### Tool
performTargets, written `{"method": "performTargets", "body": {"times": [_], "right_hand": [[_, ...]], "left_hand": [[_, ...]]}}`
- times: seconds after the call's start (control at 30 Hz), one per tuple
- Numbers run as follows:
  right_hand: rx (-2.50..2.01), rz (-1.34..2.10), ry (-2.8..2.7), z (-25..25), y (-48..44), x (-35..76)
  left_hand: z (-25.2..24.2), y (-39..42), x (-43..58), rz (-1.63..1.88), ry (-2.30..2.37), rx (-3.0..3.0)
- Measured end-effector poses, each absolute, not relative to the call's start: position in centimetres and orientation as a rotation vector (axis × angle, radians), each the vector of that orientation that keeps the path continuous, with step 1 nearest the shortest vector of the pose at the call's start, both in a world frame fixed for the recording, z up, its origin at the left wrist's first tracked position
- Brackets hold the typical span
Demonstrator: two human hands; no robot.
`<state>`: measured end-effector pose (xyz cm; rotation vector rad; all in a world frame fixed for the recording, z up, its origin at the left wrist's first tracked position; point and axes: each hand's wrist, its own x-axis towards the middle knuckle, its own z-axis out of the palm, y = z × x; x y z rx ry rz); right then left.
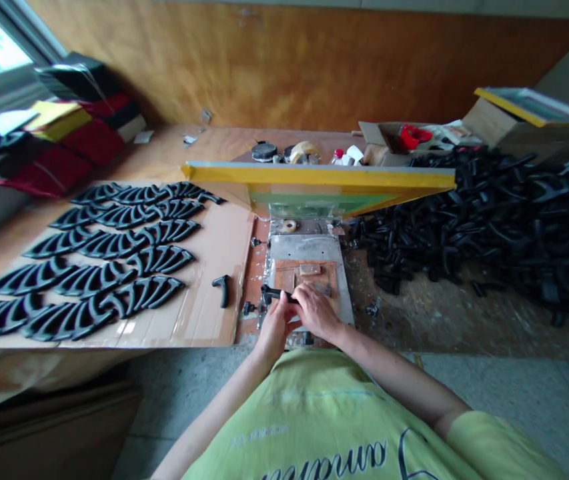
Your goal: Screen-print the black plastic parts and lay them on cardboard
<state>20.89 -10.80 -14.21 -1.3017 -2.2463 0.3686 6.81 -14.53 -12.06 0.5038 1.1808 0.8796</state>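
Observation:
Both my hands meet over a metal plate (309, 246) at the middle of the bench. Between them is a black curved handle (277, 293), with a wider end pointing left. My left hand (277, 323) grips it from below, fingers closed. The fingers of my right hand (317, 310) are closed around its right end. Beneath them a brown block with small fixture pieces (309, 269) sits on the plate, partly hidden by my hands. A yellow-edged screen frame (319, 175) stands tilted up behind the plate. A single black handle (223, 291) lies on the cardboard to the left.
Rows of nested black handles (109, 253) cover the cardboard sheet (214, 267) at left. A large heap of black handles (484, 220) lies at right. Tape rolls (305, 152) and a red-capped bottle (337, 157) stand behind the frame. An open carton (379, 137) is at the back right.

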Motion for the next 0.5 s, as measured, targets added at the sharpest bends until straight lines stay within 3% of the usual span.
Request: {"method": "performTargets", "body": {"times": [0.1, 0.17, 0.3, 0.5], "right_hand": [[-1.301, 0.327, -2.384, -13.9, -9.8, 25.5], [-1.658, 0.256, -2.392, -14.2, -8.3, 31.5], [-2.355, 0.272, -2.424, -16.5, -6.1, 42.8], [-2.272, 0.027, -2.455, -18.2, -6.9, 45.0]], "left_hand": [[-14.0, -13.2, 2.9, 0.946, 1.353, 0.560], [-15.3, -11.4, -1.5, 0.884, 1.594, 0.720], [-17.7, -8.7, -9.5, 0.419, 2.127, 0.927], [-19.4, -7.6, -11.6, 0.158, 2.354, 0.964]]}}
